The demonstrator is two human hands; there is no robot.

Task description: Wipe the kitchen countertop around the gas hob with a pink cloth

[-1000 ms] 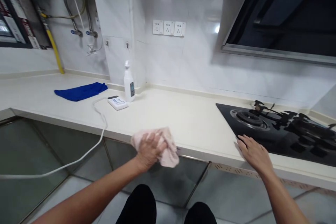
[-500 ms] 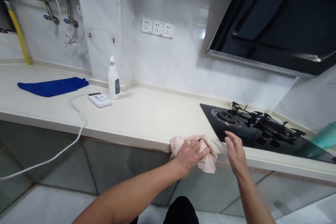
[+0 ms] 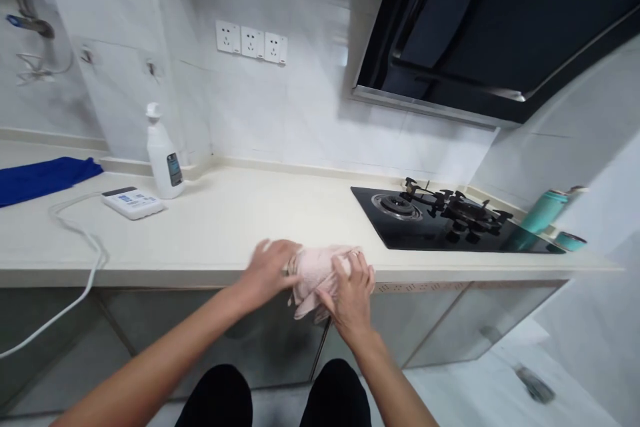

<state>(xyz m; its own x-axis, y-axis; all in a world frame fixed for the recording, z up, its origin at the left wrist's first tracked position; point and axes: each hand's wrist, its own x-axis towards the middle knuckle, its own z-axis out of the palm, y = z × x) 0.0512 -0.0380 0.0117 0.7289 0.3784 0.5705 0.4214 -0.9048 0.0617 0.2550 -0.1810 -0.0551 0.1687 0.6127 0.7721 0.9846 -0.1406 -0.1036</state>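
Observation:
A crumpled pale pink cloth [image 3: 316, 272] lies at the front edge of the cream countertop [image 3: 260, 210], part of it hanging over the edge. My right hand [image 3: 353, 290] grips its right side, fingers over the top and thumb in front. At the cloth's left end is my left hand [image 3: 270, 271], thumb and fingers apart. Its fingertips reach the cloth's edge; whether they press on it I cannot tell.
To the right is a black gas hob [image 3: 425, 223] under a dark range hood [image 3: 480, 33]. A white bottle [image 3: 164, 157], a white corded device [image 3: 133, 203] and a blue cloth [image 3: 45, 179] lie left. Teal containers [image 3: 545, 210] stand far right.
My right hand has come from near the hob onto the pink cloth. My left hand has shifted from the cloth's top to its left end. The view has swung right.

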